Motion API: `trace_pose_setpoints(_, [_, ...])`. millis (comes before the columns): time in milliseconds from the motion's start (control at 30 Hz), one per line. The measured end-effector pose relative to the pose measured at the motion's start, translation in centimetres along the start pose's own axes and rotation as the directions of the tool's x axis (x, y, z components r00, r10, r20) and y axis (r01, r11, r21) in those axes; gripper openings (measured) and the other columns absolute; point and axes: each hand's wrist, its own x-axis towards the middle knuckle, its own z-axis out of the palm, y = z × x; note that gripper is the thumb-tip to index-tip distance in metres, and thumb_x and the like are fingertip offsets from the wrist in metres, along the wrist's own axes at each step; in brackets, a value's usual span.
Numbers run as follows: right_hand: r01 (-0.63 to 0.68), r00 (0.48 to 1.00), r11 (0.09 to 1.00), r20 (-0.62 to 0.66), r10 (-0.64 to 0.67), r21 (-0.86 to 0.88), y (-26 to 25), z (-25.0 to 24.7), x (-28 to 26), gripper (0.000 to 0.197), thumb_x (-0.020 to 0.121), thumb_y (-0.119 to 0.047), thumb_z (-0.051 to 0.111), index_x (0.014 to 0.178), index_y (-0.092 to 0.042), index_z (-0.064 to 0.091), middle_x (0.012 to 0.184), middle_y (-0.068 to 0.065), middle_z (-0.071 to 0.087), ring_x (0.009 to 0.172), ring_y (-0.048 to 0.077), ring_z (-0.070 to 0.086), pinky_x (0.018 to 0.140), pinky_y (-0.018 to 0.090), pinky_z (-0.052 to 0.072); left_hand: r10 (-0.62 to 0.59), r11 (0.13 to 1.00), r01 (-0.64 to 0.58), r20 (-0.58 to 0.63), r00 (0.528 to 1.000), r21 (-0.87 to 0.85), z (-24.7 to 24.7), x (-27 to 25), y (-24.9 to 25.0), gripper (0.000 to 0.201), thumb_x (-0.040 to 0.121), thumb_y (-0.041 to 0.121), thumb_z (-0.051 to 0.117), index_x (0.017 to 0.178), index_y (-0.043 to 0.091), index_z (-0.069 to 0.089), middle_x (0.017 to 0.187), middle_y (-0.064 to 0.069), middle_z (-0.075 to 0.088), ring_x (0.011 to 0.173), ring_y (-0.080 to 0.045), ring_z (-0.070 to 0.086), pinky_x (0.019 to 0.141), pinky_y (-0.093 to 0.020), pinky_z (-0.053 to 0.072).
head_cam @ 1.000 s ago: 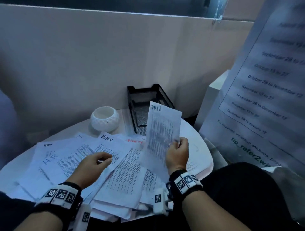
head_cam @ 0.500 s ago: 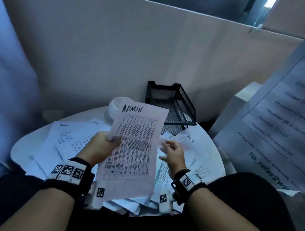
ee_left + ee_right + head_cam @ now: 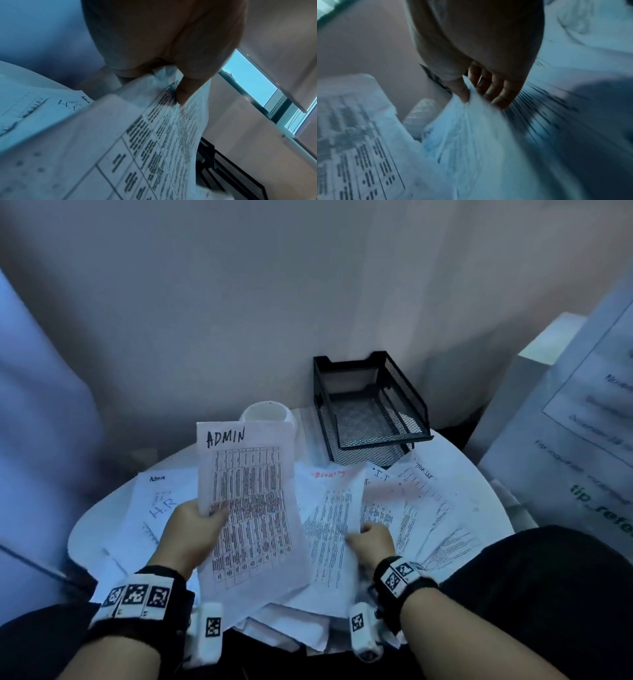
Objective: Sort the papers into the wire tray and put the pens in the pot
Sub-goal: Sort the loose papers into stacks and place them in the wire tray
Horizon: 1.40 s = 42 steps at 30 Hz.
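Note:
My left hand (image 3: 200, 522) pinches a printed sheet headed "ADMIN" (image 3: 250, 501) at its left edge and holds it upright over the pile; in the left wrist view the thumb (image 3: 187, 92) presses on that sheet (image 3: 154, 142). My right hand (image 3: 368, 537) pinches the edge of another printed sheet (image 3: 334, 518) lying on the loose papers (image 3: 421, 508) that cover the round white table (image 3: 479, 494); the right wrist view shows this sheet (image 3: 471, 121) between thumb and fingers. The black wire tray (image 3: 371, 409) stands empty at the back. A white pot (image 3: 265, 414) peeks out behind the ADMIN sheet. No pens are visible.
A pale partition wall (image 3: 274, 285) rises right behind the table. A large printed notice (image 3: 589, 419) leans at the right, beside a white box (image 3: 534, 361). Sheets marked "Admin" and "H.R" (image 3: 161, 501) lie at the left. My dark-clothed lap (image 3: 534, 594) is at the lower right.
The right hand passed the ADMIN sheet to the left hand, which now holds it up. The right hand dropped to the pile and pinched another sheet. The view tilted down.

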Motion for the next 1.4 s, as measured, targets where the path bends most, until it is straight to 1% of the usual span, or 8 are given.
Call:
trace_pose_setpoints(167, [0.419, 0.893, 0.880, -0.075, -0.445, -0.224, -5.3, -4.8, -2.8, 0.017, 0.095, -0.008, 0.053, 0.081, -0.017, 0.055, 0.076, 0.000, 0.062, 0.067, 0.016, 0.055, 0.058, 0.029, 0.043, -0.015, 1.000, 0.014, -0.076, 0.997, -0.012, -0.3, 0.2, 0.2, 0.027, 0.099, 0.016, 0.065, 0.085, -0.008, 0.067, 0.067, -0.014, 0.056, 0.061, -0.023, 0.052, 0.061, -0.032, 0.041])
trace_pose_setpoints(333, [0.633, 0.756, 0.773, -0.247, -0.606, 0.044, -7.9, -10.1, -4.2, 0.019, 0.101, -0.023, 0.061, 0.086, -0.012, 0.063, 0.076, 0.011, 0.066, 0.062, 0.016, 0.054, 0.057, 0.029, 0.047, 0.000, 1.000, 0.001, -0.088, 0.996, 0.003, 0.4, -0.5, 1.0, 0.022, 0.100, 0.015, 0.062, 0.090, -0.004, 0.066, 0.072, -0.015, 0.057, 0.062, -0.023, 0.052, 0.057, -0.029, 0.041])
trace_pose_setpoints(533, [0.441, 0.894, 0.731, -0.186, -0.407, 0.521, -7.3, -10.9, -3.9, 0.010, 0.095, -0.021, 0.071, 0.090, -0.014, 0.068, 0.092, 0.023, 0.075, 0.078, 0.029, 0.069, 0.072, 0.050, 0.060, -0.013, 0.993, 0.012, -0.007, 1.000, -0.116, 1.6, -1.8, 1.4, 0.015, 0.100, 0.014, 0.065, 0.093, 0.002, 0.069, 0.078, -0.014, 0.064, 0.069, -0.026, 0.060, 0.064, -0.034, 0.050])
trace_pose_setpoints(667, [0.328, 0.920, 0.761, -0.007, -0.391, 0.560, -6.0, -7.7, -4.4, 0.016, 0.093, -0.021, 0.074, 0.102, -0.008, 0.072, 0.096, 0.012, 0.078, 0.089, 0.029, 0.072, 0.077, 0.039, 0.060, -0.050, 0.942, 0.078, 0.091, 0.995, -0.328, 2.0, -3.0, 2.2, 0.013, 0.101, 0.015, 0.064, 0.106, 0.006, 0.071, 0.107, -0.021, 0.075, 0.103, -0.041, 0.071, 0.096, -0.053, 0.056])
trace_pose_setpoints(867, [0.149, 0.931, 0.894, 0.244, -0.270, 0.422, -3.7, -2.5, -4.1, 0.022, 0.102, -0.019, 0.059, 0.117, -0.012, 0.072, 0.114, 0.006, 0.076, 0.111, 0.030, 0.069, 0.096, 0.044, 0.056, -0.046, 0.929, 0.104, 0.168, 0.985, -0.356, 2.3, -3.6, 1.6, 0.079, 0.085, 0.076, 0.059, 0.133, 0.014, 0.065, 0.124, -0.003, 0.073, 0.119, -0.025, 0.066, 0.108, -0.049, 0.048])
trace_pose_setpoints(1067, [0.066, 0.975, 0.912, 0.166, -0.145, 0.405, -2.9, -2.7, -3.7, 0.017, 0.101, -0.015, 0.059, 0.117, -0.015, 0.065, 0.119, 0.009, 0.067, 0.093, 0.021, 0.064, 0.076, 0.035, 0.055, -0.019, 0.989, 0.041, 0.149, 0.989, -0.143, 3.3, -2.5, 0.9, 0.017, 0.093, 0.020, 0.076, 0.102, 0.006, 0.073, 0.094, -0.017, 0.078, 0.088, -0.037, 0.075, 0.088, -0.060, 0.060])
trace_pose_setpoints(1200, [-0.026, 0.979, 0.944, -0.184, 0.091, 0.329, 0.0, -5.3, -1.1, 0.036, 0.099, -0.009, 0.054, 0.135, -0.014, 0.054, 0.113, 0.008, 0.063, 0.062, 0.015, 0.052, 0.055, 0.025, 0.043, -0.054, 0.991, 0.067, 0.113, 0.992, -0.113, 3.3, -2.0, 0.8, 0.013, 0.097, 0.015, 0.070, 0.101, 0.003, 0.069, 0.095, -0.022, 0.074, 0.088, -0.039, 0.073, 0.087, -0.058, 0.060])
trace_pose_setpoints(1400, [-0.256, 0.945, 0.927, -0.129, 0.299, 0.276, 2.9, -6.0, 1.6, 0.044, 0.090, -0.008, 0.059, 0.132, 0.003, 0.055, 0.088, 0.011, 0.059, 0.071, 0.026, 0.055, 0.064, 0.036, 0.045, -0.063, 0.991, 0.071, 0.071, 0.995, -0.109, 3.1, -1.8, 0.7, 0.009, 0.098, 0.014, 0.068, 0.095, 0.006, 0.068, 0.088, -0.018, 0.070, 0.082, -0.037, 0.069, 0.086, -0.055, 0.059])
